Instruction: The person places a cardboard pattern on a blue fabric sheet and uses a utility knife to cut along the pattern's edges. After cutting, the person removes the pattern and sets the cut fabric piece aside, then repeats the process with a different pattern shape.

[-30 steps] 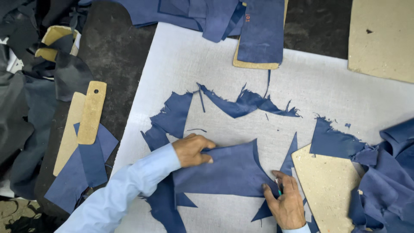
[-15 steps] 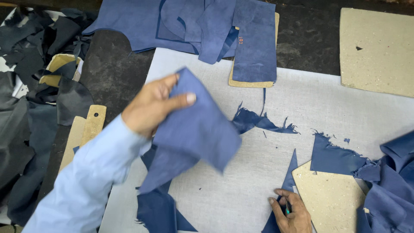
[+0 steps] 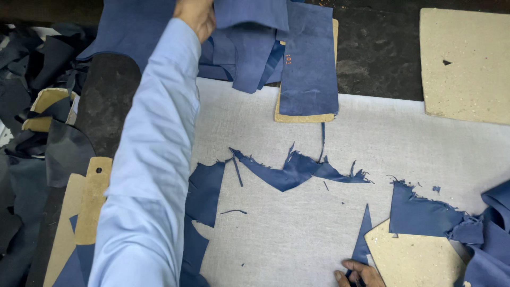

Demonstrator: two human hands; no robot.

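The left hand (image 3: 195, 16) reaches to the far edge of the pale grey cutting mat (image 3: 297, 234), fingers gripping a blue leather piece (image 3: 249, 13) atop the blue leather stack (image 3: 265, 58). The right hand (image 3: 360, 273) (barely in view, its grip unclear) touches a pointed blue offcut (image 3: 363, 239) beside a cardboard pattern (image 3: 414, 260). Dark scraps (image 3: 32, 106) crowd the black bench (image 3: 106, 101).

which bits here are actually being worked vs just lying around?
In hand:
left hand on the blue cut-piece stack
right hand on the blue offcut sliver

Lying about:
ragged blue scrap
tan board
cardboard templates
dark offcuts
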